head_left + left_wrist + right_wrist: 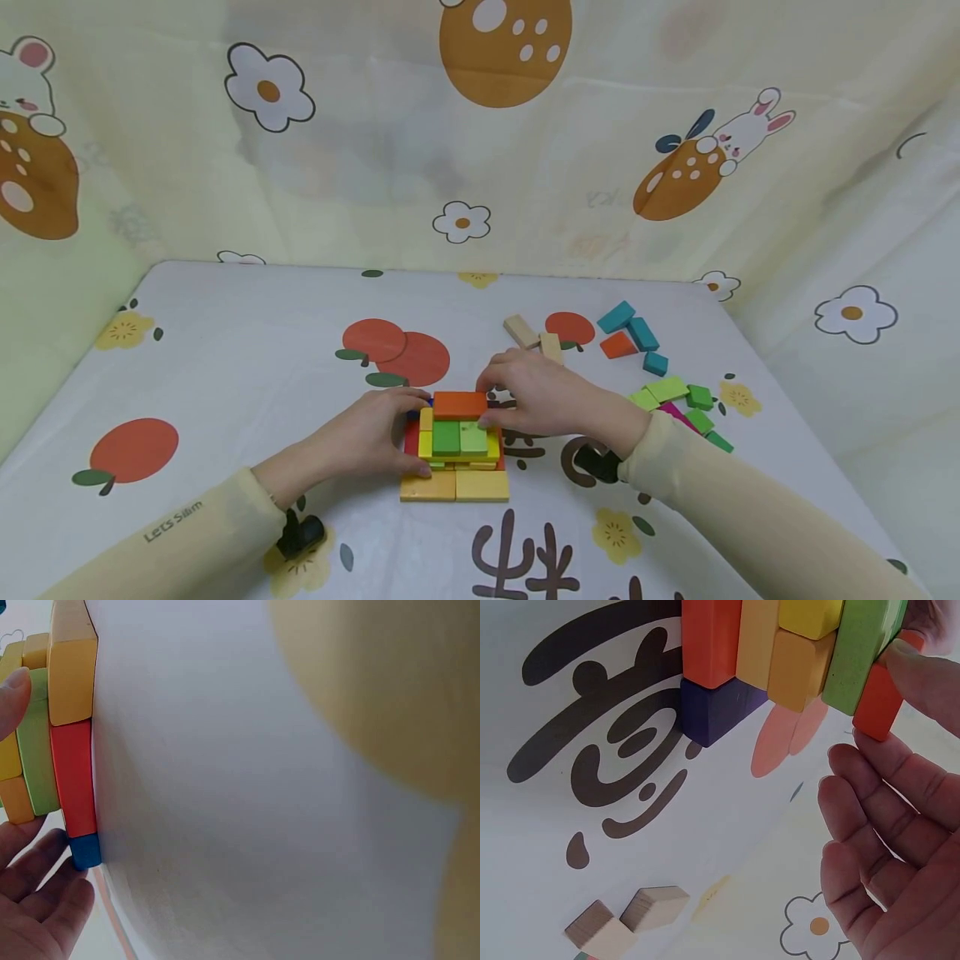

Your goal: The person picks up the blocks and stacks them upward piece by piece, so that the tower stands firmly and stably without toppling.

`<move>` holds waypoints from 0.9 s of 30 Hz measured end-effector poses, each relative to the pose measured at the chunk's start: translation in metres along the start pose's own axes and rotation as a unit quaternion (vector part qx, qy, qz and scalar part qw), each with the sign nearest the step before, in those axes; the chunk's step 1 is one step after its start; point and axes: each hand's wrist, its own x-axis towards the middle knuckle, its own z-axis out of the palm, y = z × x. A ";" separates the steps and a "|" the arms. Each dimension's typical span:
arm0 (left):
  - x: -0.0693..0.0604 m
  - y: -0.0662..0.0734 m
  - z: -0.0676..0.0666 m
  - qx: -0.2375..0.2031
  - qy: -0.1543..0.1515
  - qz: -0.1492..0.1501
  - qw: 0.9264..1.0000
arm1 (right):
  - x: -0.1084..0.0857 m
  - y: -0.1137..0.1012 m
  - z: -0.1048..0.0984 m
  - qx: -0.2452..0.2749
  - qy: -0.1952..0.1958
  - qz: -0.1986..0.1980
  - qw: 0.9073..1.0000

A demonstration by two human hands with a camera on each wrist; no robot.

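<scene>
Layers of coloured wooden blocks form a stack (444,442) in the head view, with tan blocks (480,487) at its front base. An orange-red block (460,406) lies along the back of the top layer, beside two green blocks (459,438). My right hand (543,392) pinches this orange-red block at its right end; the right wrist view shows the thumb and forefinger on the block (877,701). Around the stack's left side, my left hand (367,433) keeps its thumb at the front and fingers at the back. The left wrist view shows red and blue blocks (85,850) in the bottom layer.
Two plain wood blocks (521,331) lie behind my right hand. Several teal blocks (617,317) and an orange block (618,345) are at the back right. Green blocks (667,388) and a magenta block (677,413) lie near my right forearm. A patterned cloth covers the table (247,350).
</scene>
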 end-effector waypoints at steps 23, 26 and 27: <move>-0.002 0.002 0.000 0.011 0.002 0.006 1.000 | -0.086 0.141 -0.025 0.060 0.109 0.162 0.979; -0.003 0.001 0.000 0.015 0.003 0.015 1.000 | -0.105 0.178 -0.014 0.063 0.084 0.196 0.975; -0.003 0.001 0.000 0.016 0.004 0.017 1.000 | -0.111 0.187 -0.011 0.065 0.073 0.205 0.974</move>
